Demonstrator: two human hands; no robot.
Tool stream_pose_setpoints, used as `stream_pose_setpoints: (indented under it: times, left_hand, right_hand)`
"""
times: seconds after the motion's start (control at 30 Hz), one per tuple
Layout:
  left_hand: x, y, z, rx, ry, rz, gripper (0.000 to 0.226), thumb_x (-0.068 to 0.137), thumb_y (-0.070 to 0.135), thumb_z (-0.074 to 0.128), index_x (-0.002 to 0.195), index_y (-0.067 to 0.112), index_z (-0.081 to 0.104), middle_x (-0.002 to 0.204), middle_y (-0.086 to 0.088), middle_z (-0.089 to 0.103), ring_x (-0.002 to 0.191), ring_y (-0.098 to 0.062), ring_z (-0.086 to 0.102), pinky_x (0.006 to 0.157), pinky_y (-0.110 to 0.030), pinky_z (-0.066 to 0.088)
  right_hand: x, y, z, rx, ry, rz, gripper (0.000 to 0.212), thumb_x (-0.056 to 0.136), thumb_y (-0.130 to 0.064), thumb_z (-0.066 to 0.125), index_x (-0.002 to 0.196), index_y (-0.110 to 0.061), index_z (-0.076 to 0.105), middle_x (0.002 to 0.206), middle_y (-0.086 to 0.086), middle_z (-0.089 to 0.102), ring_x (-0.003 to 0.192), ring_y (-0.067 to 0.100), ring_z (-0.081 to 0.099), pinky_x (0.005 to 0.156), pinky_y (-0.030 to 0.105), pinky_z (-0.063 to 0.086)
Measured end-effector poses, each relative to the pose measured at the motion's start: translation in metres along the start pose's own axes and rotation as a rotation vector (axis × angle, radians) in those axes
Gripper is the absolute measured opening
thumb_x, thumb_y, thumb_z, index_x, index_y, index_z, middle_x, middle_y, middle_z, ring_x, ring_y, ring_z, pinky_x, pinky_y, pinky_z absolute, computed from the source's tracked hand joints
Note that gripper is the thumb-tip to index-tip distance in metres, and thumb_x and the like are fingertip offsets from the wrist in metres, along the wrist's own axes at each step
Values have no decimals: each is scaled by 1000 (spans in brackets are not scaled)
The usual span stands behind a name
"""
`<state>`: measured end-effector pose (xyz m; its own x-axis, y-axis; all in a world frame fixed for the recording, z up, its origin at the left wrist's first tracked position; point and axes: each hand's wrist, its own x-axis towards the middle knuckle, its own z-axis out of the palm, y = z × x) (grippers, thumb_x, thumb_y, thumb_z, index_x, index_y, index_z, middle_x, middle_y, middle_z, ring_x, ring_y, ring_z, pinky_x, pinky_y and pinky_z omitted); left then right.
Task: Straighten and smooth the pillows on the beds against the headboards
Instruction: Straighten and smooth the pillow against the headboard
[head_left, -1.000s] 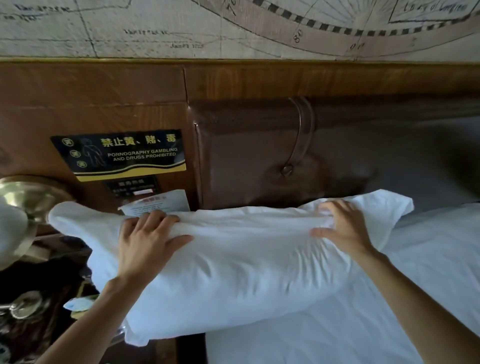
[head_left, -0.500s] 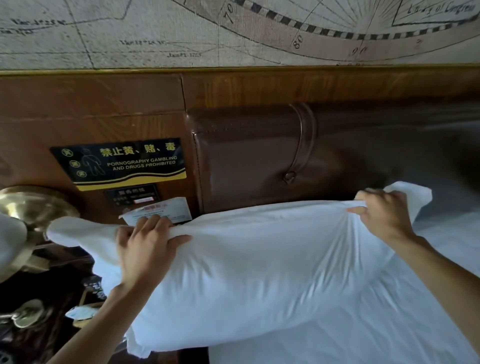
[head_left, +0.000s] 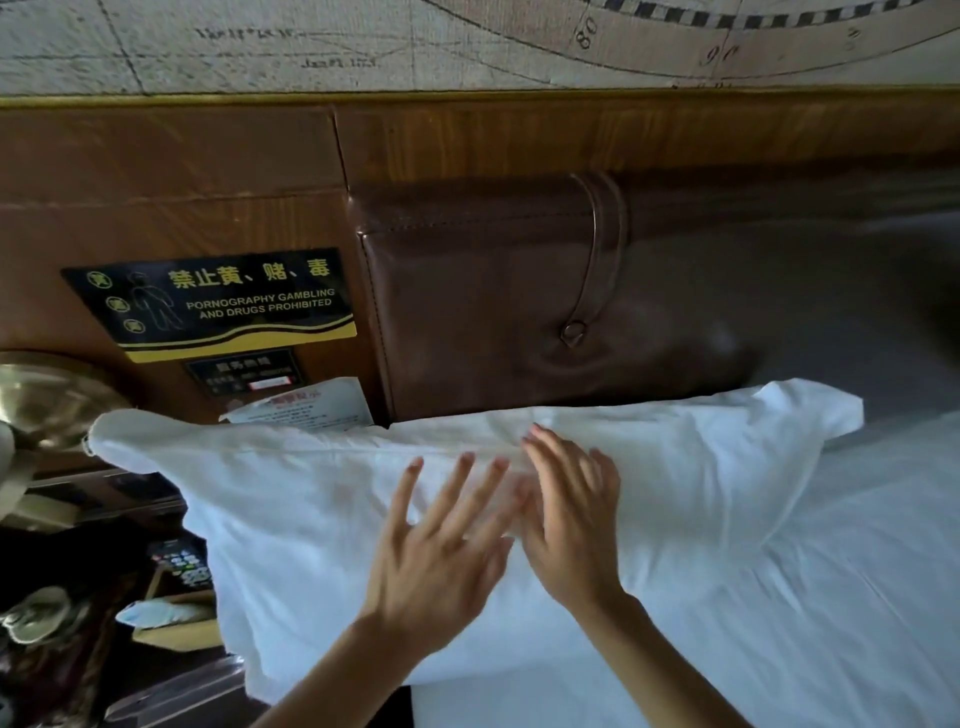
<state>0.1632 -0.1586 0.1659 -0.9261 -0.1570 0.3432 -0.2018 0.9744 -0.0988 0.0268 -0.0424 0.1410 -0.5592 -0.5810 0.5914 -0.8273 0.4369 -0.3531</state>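
Note:
A white pillow lies across the head of the bed, its long top edge against the brown padded leather headboard. Its left end sticks out past the mattress over the nightstand. My left hand and my right hand are side by side over the pillow's middle, fingers spread, palms down on or just above the cloth, blurred by motion. Neither hand holds anything.
White bed sheet fills the right. A wooden wall panel carries a black and yellow prohibition sign. A brass lamp base and a cluttered nightstand with a remote and a small box lie left.
Both hands have let go of the pillow's ends and come together at its middle. The pillow has dropped to lie flatter along the headboard.

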Motion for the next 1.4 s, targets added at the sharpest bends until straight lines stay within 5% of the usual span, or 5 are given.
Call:
stream_pose_setpoints:
  times: [0.33,1.03,1.2,1.3,1.4]
  left_hand:
    - [-53,-111,19,189,-87,-57,57,103,35,29,159,27,24,167,-3,21,153,-27,24,122,-57,19]
    - [-63,-57,54,177,-1,142,54,102,26,42,155,28,34,165,1,29,151,-20,30,122,-47,26]
    - [-85,-2,44,-7,13,187,40,85,18,54,122,15,70,145,-11,57,134,-30,51,112,-53,38]
    - [-87,49,44,-144,-376,521,30,84,28,57,111,32,68,123,7,67,119,-16,58,105,-36,39]
    - [-49,80,68,-473,-997,155,43,99,29,53,142,23,53,144,-3,55,137,-20,44,110,-30,28]
  right_hand:
    - [-14,165,-59,-441,-208,49,49,106,-36,30,152,-21,42,162,-2,37,146,21,42,123,51,23]
    - [-82,179,-52,-424,-188,114,54,105,-38,34,156,-20,32,166,-1,27,153,20,26,122,58,15]
    - [-105,146,-98,-111,-126,172,33,94,-30,50,120,-13,63,122,6,70,111,29,66,94,40,46]
    - [-109,106,-100,247,-608,378,14,88,-25,66,100,-31,69,87,-12,76,74,-1,66,70,16,46]
    - [-100,97,-58,272,-1169,348,20,86,-20,73,106,-24,74,100,-14,75,89,-9,64,83,11,47]
